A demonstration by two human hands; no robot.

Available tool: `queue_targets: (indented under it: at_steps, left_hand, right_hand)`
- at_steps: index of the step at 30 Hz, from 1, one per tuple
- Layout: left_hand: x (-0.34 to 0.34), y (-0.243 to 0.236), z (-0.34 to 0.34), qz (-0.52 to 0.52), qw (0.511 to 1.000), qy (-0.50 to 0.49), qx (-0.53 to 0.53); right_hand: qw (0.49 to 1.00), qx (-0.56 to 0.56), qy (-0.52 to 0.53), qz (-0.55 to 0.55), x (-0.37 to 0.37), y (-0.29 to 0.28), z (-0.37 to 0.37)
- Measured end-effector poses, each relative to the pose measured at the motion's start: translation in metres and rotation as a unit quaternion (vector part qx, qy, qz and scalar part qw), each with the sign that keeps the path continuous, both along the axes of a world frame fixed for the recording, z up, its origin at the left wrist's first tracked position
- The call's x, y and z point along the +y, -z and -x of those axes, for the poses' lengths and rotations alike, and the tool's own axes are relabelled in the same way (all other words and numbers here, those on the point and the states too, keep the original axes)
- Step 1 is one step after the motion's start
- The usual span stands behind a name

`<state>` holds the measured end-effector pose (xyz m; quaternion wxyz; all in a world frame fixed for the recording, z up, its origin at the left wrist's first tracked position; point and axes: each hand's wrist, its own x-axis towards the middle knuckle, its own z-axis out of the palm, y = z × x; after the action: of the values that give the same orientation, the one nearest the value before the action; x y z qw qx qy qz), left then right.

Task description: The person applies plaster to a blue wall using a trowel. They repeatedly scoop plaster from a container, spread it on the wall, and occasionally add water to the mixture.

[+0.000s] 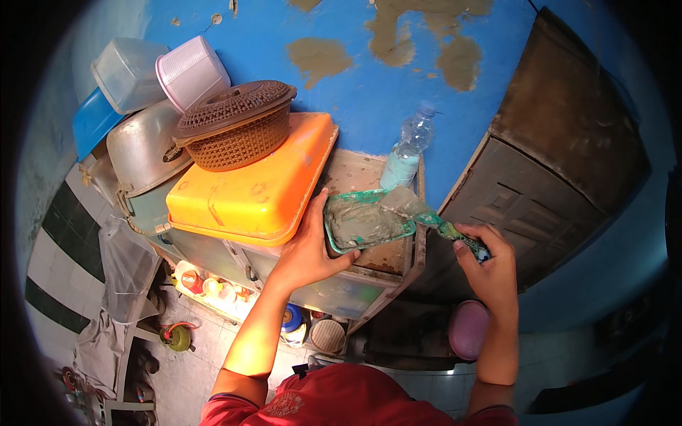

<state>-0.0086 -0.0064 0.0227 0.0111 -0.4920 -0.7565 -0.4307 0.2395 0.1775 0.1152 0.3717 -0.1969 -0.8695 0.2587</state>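
Note:
A shallow green tub (380, 241) of wet grey cement paste (355, 224) rests on top of a low cabinet. My left hand (305, 245) grips its left side, fingers along the edge and thumb at the near corner. In my right hand (491, 250) is a putty knife (430, 219), held by its green, smeared handle. Its paste-coated blade lies over the tub's right rim. Just behind the tub stands a clear plastic bottle (402, 165) with cloudy bluish contents.
Left of the tub, an orange plastic bin (249, 192) carries a brown woven lidded basket (238, 135). Metal pots (145, 149) and plastic containers are stacked beyond. Behind rises a blue wall with grey patches (458, 60). A dark wooden cabinet (526, 192) stands at right.

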Motion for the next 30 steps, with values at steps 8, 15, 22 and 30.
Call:
queue_targets:
  at_steps: [8, 15, 22, 30]
  left_hand:
    - [0.001, 0.002, 0.005, -0.006, 1.000, 0.004, 0.010]
    - [0.001, 0.001, 0.006, -0.022, 0.999, 0.028, 0.019]
    - [-0.001, -0.002, 0.007, -0.009, 0.999, 0.041, -0.008]
    - [0.000, 0.001, 0.009, -0.021, 0.998, 0.049, -0.016]
  right_hand:
    - [0.984, -0.158, -0.084, -0.003, 0.029, -0.024, 0.032]
    - [0.965, -0.187, -0.179, -0.028, 0.049, -0.026, 0.045]
    - [0.958, -0.204, -0.192, 0.062, 0.049, -0.021, 0.050]
    - [0.966, -0.161, -0.199, -0.018, 0.032, -0.016, 0.042]
